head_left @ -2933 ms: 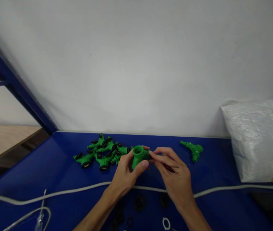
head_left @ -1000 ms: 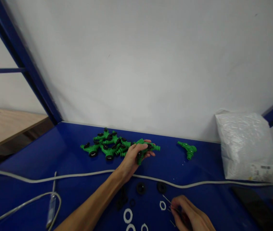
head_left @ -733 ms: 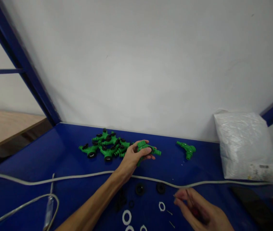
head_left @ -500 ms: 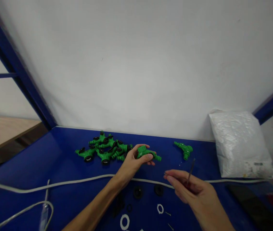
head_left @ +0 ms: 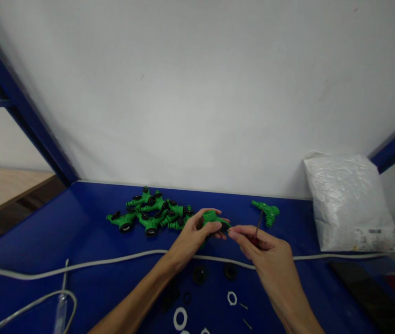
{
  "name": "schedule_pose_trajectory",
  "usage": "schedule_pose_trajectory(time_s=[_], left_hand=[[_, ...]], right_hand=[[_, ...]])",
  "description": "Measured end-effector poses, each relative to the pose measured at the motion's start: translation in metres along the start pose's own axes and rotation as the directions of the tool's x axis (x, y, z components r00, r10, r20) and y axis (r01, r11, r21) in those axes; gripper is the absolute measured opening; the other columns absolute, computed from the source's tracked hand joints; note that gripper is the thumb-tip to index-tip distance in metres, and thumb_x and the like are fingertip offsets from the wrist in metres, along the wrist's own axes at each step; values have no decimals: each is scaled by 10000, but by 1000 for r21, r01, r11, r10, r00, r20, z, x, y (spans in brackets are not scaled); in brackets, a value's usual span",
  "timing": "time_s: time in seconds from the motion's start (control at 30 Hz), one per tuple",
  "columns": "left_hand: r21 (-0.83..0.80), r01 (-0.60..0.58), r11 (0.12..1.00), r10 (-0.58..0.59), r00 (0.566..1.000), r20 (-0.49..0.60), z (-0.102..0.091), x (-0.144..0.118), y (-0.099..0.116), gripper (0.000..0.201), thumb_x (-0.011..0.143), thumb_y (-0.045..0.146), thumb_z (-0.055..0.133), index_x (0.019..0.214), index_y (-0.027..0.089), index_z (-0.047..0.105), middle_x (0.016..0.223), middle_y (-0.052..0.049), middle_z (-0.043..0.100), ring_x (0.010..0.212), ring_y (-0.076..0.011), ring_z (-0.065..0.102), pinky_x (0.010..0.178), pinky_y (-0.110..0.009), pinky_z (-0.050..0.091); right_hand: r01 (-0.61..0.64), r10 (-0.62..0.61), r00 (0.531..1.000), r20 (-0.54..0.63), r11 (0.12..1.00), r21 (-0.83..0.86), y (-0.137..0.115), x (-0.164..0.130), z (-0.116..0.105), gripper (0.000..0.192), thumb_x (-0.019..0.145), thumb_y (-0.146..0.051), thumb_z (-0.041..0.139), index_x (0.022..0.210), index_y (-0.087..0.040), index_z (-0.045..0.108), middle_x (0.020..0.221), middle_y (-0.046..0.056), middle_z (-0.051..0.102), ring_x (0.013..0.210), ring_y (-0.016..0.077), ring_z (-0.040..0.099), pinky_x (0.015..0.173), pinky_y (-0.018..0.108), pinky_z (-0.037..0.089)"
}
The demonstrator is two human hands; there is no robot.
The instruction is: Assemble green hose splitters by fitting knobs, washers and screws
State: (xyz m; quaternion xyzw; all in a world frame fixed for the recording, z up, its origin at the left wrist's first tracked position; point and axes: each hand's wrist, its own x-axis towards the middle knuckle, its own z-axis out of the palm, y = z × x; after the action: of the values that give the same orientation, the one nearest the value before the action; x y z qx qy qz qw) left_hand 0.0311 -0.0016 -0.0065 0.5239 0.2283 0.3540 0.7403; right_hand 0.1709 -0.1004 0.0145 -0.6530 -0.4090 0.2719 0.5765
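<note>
On the blue bench (head_left: pixel 79 241), against the white wall (head_left: pixel 197 93):

- Bag (head_left: pixel 350 204), white plastic, far right, leaning at the wall. A small label with a dark printed strip sits near its lower edge; too small to read. No other brand or writing shows anywhere.
- Cable (head_left: pixel 79 266), white, running the width of the bench between the hands and the loose small parts.
- Pile (head_left: pixel 148 215) of green fittings with black caps, left of centre near the wall. These look already assembled, and make up most of the stock in view.
- Spare fitting (head_left: pixel 267 211), green, lying alone right of centre, with no black parts visible on it; judged not yet worked.
- Left hand (head_left: pixel 192 236), fingers closed around one green fitting (head_left: pixel 213 219), held just above the bench beside the pile.
- Right hand (head_left: pixel 267 250), thumb and forefinger pinching a thin pin (head_left: pixel 257 227), its tip brought up to touch the held fitting's end. Judged mid-assembly: one piece in hand, pin not seen seated.
- Black rings (head_left: pixel 214 272), two larger ones just before the cable, smaller ones nearer; unused.
- White rings (head_left: pixel 206 308), several at the near edge; unused.
- Loose pins (head_left: pixel 244 314), two, beside the white rings; unused.
</note>
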Motion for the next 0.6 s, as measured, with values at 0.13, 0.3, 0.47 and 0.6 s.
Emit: schedule_pose_trajectory(time_s=[0.13, 0.3, 0.47, 0.6], left_hand=[[37, -11, 999, 12, 1000, -26, 1, 0, 1, 360, 801, 322, 745, 1098, 150, 637, 956, -72, 759, 758, -157, 663, 761, -278, 499], [66, -12, 998, 14, 999, -37, 3, -1, 1, 355, 796, 323, 757, 1088, 156, 642, 1014, -85, 758, 763, -150, 662, 771, -274, 513], [84, -26, 996, 31, 998, -50, 3, -2, 0, 361, 786, 310, 769, 1086, 158, 640, 988, -81, 759, 784, -161, 673, 791, -282, 531], [111, -46, 993, 50, 998, -40, 2, -3, -1, 370, 794, 304, 771, 1108, 160, 639, 991, -85, 756, 830, -178, 681, 802, -290, 536]], right_hand=[[18, -19, 1000, -15, 999, -26, -1, 0, 2, 200, 722, -421, 770, 756, -227, 807, 784, 56, 783, 745, 229, 694, 730, 325, 540], [80, -82, 996, -32, 996, -45, -1, -1, 5, 153, 737, -386, 755, 737, -238, 793, 789, 47, 773, 760, 227, 695, 735, 313, 538], [171, -173, 985, -16, 981, -90, -5, -1, 10, 147, 777, -356, 711, 710, -242, 775, 801, 40, 732, 783, 214, 676, 729, 301, 514], [81, -81, 997, 4, 996, -41, -3, 3, 8, 159, 711, -372, 784, 715, -217, 750, 743, 29, 683, 668, 179, 605, 618, 291, 468]])
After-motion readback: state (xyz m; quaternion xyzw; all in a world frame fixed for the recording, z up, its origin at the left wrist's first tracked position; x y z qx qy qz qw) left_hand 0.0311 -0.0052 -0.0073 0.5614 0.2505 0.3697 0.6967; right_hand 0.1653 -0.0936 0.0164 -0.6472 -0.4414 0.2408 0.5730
